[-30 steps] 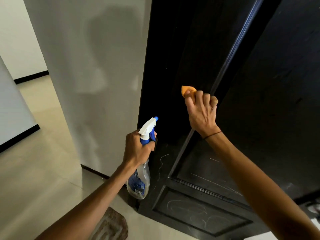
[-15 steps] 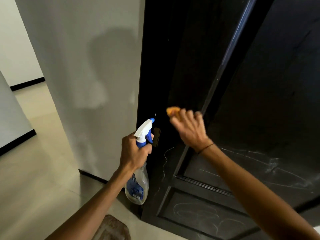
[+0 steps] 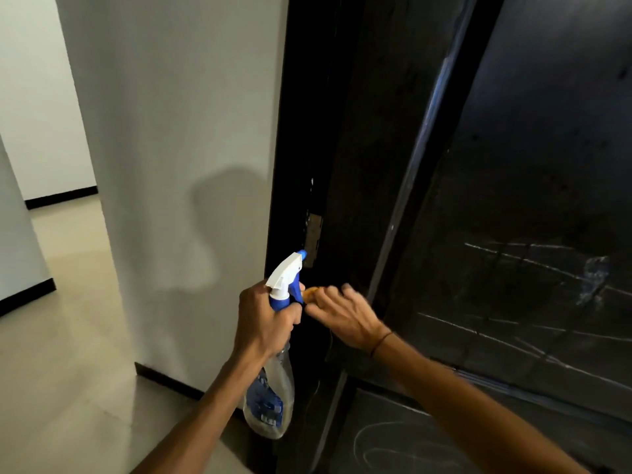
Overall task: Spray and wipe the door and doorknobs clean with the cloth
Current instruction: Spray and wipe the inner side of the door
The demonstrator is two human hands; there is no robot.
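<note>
A: Where's the cloth?
B: The orange cloth (image 3: pixel 312 293) sits bunched against the black door (image 3: pixel 513 200), just right of the upright clear spray bottle (image 3: pixel 272 388) with its white-and-blue trigger head.

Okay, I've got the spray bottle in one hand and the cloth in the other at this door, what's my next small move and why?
Probably sweep the orange cloth in your right hand rightward onto the dark door panel: white scribble marks show there, while the left hand keeps the spray bottle ready.
</note>
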